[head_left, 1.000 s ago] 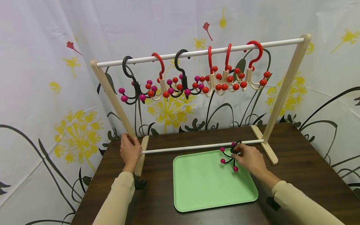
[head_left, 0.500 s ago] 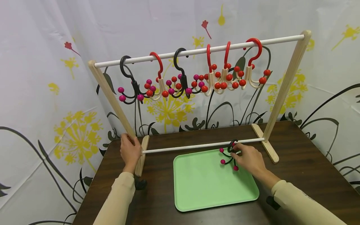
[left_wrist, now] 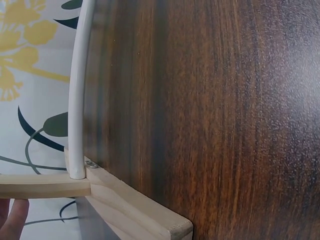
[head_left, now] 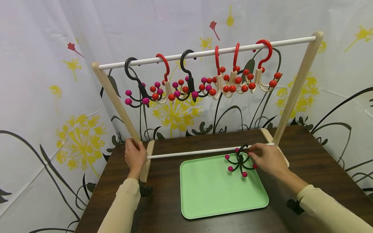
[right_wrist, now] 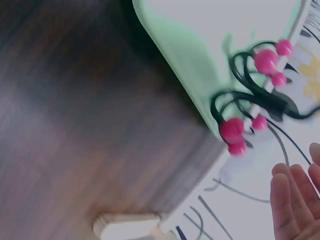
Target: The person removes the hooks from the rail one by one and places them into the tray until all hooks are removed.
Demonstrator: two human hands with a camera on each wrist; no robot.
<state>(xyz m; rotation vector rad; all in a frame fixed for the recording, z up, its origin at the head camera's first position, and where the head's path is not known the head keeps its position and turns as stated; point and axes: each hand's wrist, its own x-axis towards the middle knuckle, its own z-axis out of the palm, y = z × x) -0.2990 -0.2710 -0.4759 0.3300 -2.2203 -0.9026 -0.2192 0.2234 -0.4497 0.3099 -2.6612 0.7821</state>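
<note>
A black multi-arm hook hanger (head_left: pixel 240 159) with pink ball tips stands on its arms at the far right corner of the green tray (head_left: pixel 215 194), its hook pointing up. Just to its right is my right hand (head_left: pixel 268 158), thumb and fingers relaxed and apart from the hanger's middle; the right wrist view shows those fingers (right_wrist: pixel 295 195) extended beside the hanger (right_wrist: pixel 260 95). My left hand (head_left: pixel 135 157) grips the left wooden post (head_left: pixel 116 105) of the rack low down, near its foot. In the left wrist view its fingertips (left_wrist: pixel 15 220) show against the post (left_wrist: pixel 40 186).
Several hangers hang from the white top rod (head_left: pixel 204 53): black ones with pink balls (head_left: pixel 190 85) and beige ones with red hooks and balls (head_left: pixel 219 81). The white lower rod (head_left: pixel 204 151) runs behind the tray. A patterned curtain (head_left: pixel 58 97) backs the brown table (head_left: pixel 163 207).
My right hand has let go of the black hanger and drawn back to the right. The hanger stays on the tray, more of its arms showing. My left hand keeps its place.
</note>
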